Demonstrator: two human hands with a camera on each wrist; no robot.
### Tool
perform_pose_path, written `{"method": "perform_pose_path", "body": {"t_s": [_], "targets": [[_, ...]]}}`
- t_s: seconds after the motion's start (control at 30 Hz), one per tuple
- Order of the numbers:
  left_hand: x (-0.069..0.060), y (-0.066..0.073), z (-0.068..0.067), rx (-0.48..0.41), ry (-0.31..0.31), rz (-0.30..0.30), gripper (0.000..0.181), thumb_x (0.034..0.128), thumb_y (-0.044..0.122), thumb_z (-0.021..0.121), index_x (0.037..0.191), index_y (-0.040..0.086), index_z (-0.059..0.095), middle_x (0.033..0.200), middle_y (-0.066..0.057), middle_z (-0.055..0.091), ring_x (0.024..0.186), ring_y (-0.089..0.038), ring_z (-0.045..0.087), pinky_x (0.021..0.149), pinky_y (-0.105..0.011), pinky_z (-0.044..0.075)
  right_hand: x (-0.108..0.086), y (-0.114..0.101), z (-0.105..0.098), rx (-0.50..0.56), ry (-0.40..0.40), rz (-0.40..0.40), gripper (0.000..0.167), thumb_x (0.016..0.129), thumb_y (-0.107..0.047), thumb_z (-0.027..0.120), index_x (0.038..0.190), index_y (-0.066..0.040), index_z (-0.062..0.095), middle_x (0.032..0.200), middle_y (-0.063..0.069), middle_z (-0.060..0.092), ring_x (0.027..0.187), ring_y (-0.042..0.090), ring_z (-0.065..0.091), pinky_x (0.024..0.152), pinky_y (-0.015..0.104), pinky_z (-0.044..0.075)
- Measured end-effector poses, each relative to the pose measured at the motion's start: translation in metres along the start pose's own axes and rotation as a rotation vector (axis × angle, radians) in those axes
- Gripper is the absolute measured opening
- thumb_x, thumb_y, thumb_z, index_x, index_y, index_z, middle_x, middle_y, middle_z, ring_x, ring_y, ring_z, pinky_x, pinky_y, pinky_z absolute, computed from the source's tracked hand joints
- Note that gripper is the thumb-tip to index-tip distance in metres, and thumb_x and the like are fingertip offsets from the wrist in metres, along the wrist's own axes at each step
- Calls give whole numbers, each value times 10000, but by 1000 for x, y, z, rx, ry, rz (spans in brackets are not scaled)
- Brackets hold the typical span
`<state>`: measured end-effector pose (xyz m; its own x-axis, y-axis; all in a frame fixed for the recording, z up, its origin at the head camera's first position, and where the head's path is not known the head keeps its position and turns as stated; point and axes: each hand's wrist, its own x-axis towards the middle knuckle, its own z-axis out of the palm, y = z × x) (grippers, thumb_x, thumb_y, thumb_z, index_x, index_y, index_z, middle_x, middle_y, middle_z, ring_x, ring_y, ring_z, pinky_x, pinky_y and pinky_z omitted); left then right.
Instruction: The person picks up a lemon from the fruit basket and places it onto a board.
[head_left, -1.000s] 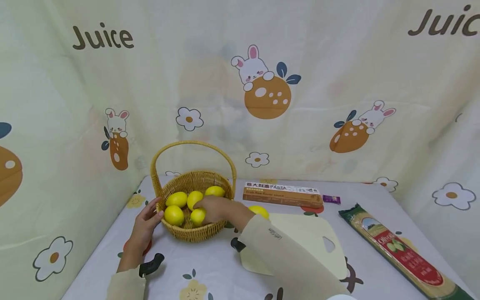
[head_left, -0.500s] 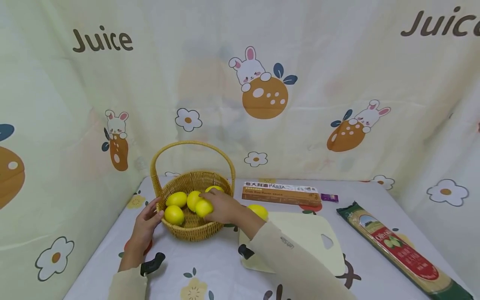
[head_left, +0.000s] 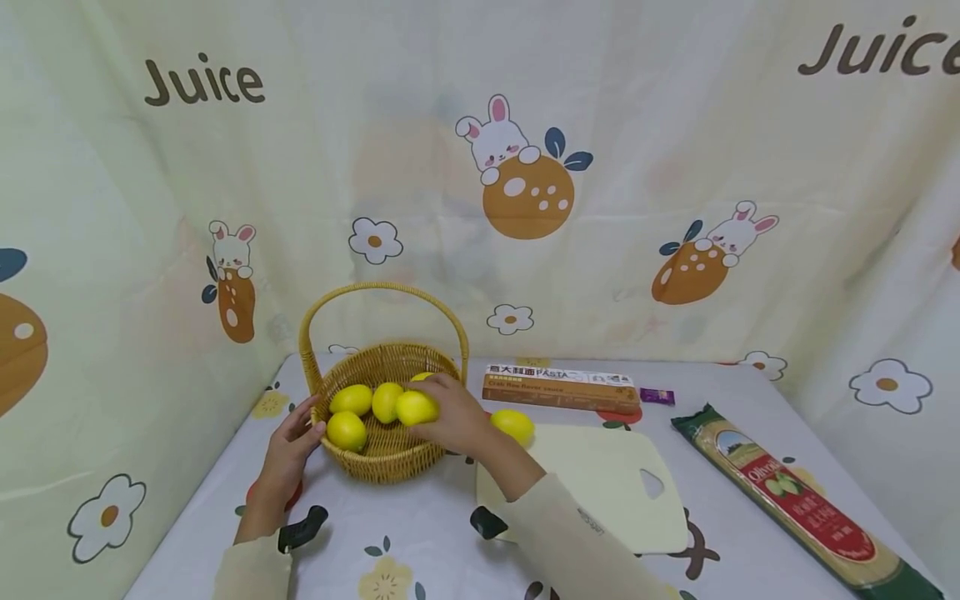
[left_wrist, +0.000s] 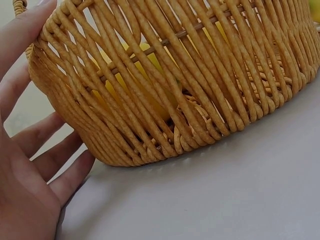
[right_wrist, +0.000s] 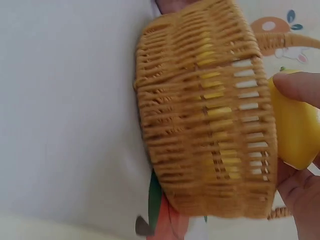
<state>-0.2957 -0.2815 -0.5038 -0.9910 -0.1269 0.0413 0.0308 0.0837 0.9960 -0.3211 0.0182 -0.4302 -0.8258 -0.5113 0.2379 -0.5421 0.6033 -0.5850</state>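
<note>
A wicker basket (head_left: 382, 467) with a tall arched handle stands on the left of the table, several lemons (head_left: 351, 401) inside it. My right hand (head_left: 453, 412) pinches one lemon (head_left: 417, 407) between thumb and fingers, just above the basket's right side. In the right wrist view that lemon (right_wrist: 295, 127) shows at the basket's rim. My left hand (head_left: 287, 446) rests against the basket's left side, thumb at the rim. Its fingers (left_wrist: 72, 175) look fairly straight along the outside wall in the left wrist view. Another lemon in the basket (head_left: 422, 377) is partly hidden behind my right hand.
A lemon (head_left: 513, 427) lies by the upper left corner of a cream cutting board (head_left: 600, 475). Behind stand a pasta box (head_left: 561, 388) and a small purple packet (head_left: 657, 397). A long bag of pasta (head_left: 802, 500) lies on the right. Printed curtains close off the back and sides.
My right hand has lifted a lemon from among the others and moved it up and right toward the basket's rim. The left hand has stayed at the basket's left side.
</note>
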Motion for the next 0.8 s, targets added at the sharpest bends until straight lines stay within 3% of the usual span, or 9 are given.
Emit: {"method": "perform_pose_path", "body": {"t_s": [0.2,0.4,0.8], "targets": [[-2,0,-1,16,2,-7,629,971,314,610,1528,208,338,1546,-73,311,1365,-235,334,1068,-355,356,-14,6,-12,22,30,3,619,814,-316,789,1378,-217,555,1364,10,454,1169,239,491,945,447,456],[-1,-1,0,-1,1,-2,629,964,308,623,1522,203,352,1528,-82,333,1353,-242,350,1039,-301,381,-25,15,-20,56,59,20,617,802,-275,804,1366,-189,570,1332,12,460,1130,240,511,933,445,459],[-1,0,0,-4,3,-8,621,971,301,612,1523,197,346,1535,-79,325,1362,-236,337,1086,-391,334,-48,37,-32,68,152,104,579,771,-239,820,1312,-221,618,1290,-8,468,1077,244,500,898,435,480]]}}
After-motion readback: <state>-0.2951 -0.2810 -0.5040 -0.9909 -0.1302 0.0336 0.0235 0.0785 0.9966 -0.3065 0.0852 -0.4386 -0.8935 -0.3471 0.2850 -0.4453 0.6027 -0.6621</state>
